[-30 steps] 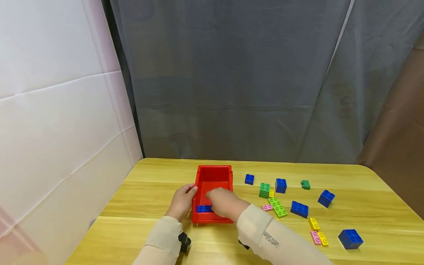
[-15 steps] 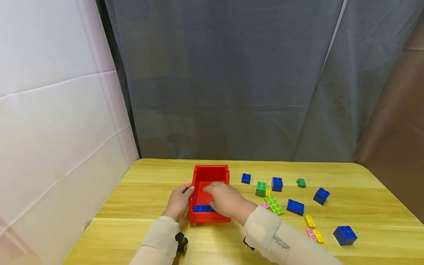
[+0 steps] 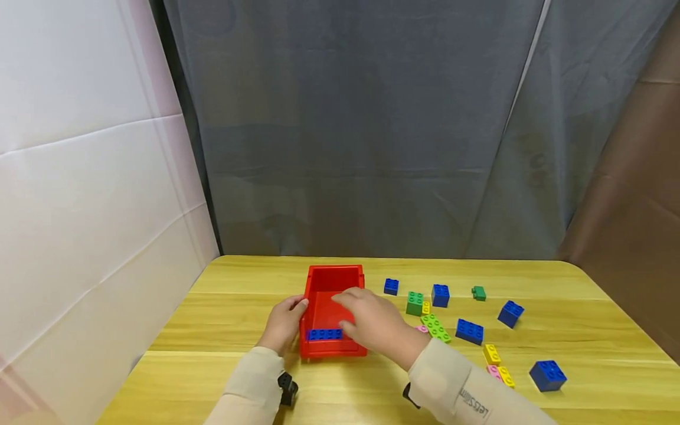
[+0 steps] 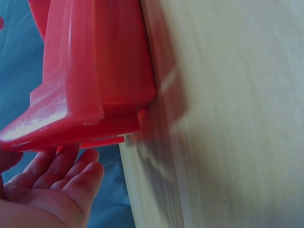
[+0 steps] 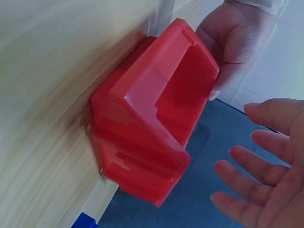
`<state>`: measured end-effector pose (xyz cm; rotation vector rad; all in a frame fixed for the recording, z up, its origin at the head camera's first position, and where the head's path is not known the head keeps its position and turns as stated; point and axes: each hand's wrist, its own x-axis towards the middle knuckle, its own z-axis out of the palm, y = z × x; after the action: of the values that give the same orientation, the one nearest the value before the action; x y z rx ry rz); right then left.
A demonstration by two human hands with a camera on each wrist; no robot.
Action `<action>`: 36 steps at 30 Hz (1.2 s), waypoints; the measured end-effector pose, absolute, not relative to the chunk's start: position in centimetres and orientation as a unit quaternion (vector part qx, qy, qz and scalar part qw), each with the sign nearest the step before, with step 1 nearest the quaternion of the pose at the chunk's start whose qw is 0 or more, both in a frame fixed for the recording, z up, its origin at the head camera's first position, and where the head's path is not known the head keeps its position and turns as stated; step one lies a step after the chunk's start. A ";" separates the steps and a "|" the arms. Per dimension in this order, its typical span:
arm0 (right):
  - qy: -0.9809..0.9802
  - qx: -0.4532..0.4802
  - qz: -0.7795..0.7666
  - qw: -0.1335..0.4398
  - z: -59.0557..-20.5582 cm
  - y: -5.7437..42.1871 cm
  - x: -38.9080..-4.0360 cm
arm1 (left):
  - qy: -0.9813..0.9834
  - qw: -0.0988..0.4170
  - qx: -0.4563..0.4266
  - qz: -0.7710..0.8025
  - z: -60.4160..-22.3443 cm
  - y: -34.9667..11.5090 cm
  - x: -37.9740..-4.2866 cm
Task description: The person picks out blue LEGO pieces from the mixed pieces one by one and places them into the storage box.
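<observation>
A wooden desk (image 3: 340, 392) stands before a dark grey fabric backdrop (image 3: 340, 130). On it, left of the loose pieces, sits an open red plastic bin (image 3: 333, 350), with a long blue studded plastic brick (image 3: 324, 334) lying inside at its near end. The left hand (image 3: 281, 326) grips the bin's left rim between thumb and fingers; the right hand (image 3: 374, 321) is over the bin's right side, fingers spread, nothing grasped. One brick is visibly in; outside, to the right, remain five blue plastic bricks (image 3: 470, 332) and assorted green, yellow and pink plastic pieces (image 3: 435, 328).
</observation>
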<state>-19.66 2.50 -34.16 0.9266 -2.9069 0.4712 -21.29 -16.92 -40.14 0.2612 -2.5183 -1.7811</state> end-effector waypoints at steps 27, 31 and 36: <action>-0.882 0.310 0.200 0.294 -34.8 9.5 -17.5 | -0.804 0.016 0.092 -0.588 -40.2 -16.9 -21.2; -0.876 0.307 0.198 0.315 -35.0 10.9 -17.2 | -0.805 0.021 0.090 -0.586 -40.3 -16.9 -21.3; -0.874 0.293 0.184 0.340 -35.2 12.7 -16.8 | -0.803 0.021 0.090 -0.589 -40.4 -16.9 -21.2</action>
<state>-16.85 12.70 -35.20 0.7633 -2.2755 0.4776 -21.23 -16.91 -40.38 0.2802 -2.4877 -1.8267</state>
